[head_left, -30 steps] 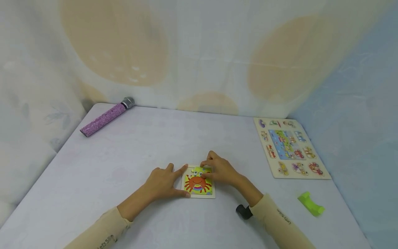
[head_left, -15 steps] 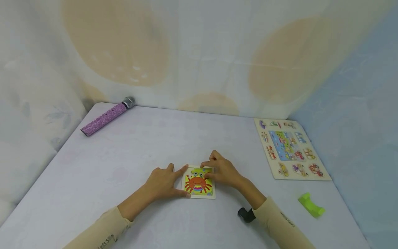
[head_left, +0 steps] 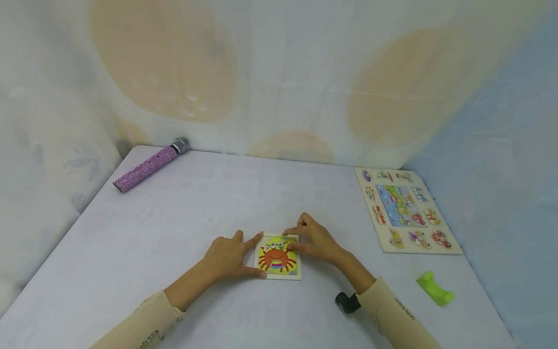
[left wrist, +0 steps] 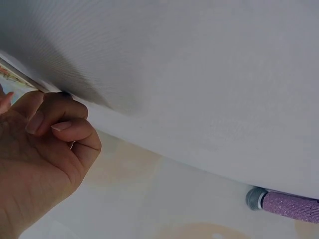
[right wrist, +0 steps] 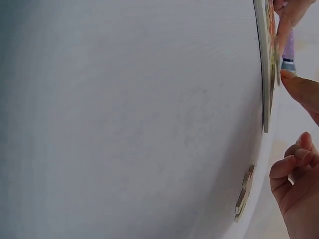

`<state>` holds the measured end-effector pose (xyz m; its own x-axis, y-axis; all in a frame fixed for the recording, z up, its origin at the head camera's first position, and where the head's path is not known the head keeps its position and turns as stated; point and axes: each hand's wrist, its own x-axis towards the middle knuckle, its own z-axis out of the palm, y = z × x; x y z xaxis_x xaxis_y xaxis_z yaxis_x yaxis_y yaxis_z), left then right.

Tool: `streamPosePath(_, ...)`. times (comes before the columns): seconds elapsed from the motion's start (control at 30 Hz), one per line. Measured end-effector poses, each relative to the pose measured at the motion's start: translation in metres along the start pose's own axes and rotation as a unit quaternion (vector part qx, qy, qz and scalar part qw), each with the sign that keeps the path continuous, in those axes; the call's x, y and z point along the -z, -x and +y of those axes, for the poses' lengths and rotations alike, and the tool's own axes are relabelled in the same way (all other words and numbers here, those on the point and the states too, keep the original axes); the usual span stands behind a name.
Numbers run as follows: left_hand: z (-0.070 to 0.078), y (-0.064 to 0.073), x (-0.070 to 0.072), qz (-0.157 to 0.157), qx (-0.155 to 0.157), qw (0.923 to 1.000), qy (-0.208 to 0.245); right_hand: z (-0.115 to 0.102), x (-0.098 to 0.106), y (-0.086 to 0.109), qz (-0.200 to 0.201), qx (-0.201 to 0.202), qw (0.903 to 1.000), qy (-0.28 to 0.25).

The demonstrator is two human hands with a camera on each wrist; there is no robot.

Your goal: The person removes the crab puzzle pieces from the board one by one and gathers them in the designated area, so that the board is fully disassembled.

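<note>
A small wooden-framed jigsaw puzzle (head_left: 277, 264) with a red crab on yellow lies on the table in the head view. My left hand (head_left: 227, 257) grips its left side, index fingertip at the upper corner and thumb at the lower one. From the right, my right hand (head_left: 319, 242) pinches a yellow puzzle piece (head_left: 275, 239) at the top of the picture, index finger along the upper rim. In the right wrist view a piece (right wrist: 278, 69) stands slightly proud of the board beside the thumb. Other fingers (left wrist: 75, 129) of the left hand are curled.
A loose puzzle piece (right wrist: 244, 194) lies near my right hand. A black cylindrical object (head_left: 347, 302) sits beside the right sleeve, and a green arched block (head_left: 435, 289) farther right. A larger picture puzzle board (head_left: 407, 211) lies back right; a glittery purple microphone (head_left: 150, 165) back left.
The yellow piece at the top has shifted within the frame, covering the pale gap at the upper left. My right hand has edged slightly right; the left stays put.
</note>
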<state>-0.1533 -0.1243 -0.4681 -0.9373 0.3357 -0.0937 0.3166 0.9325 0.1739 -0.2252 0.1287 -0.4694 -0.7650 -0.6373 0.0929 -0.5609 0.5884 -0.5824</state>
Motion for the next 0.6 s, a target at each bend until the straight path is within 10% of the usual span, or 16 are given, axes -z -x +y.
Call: streamPosePath(0.6, -0.002, 0.000, -0.004, 0.011, -0.003, 0.9999, 0.006, -0.011, -0.005, -0.012, -0.039, -0.027, 0.9971, 0.060)
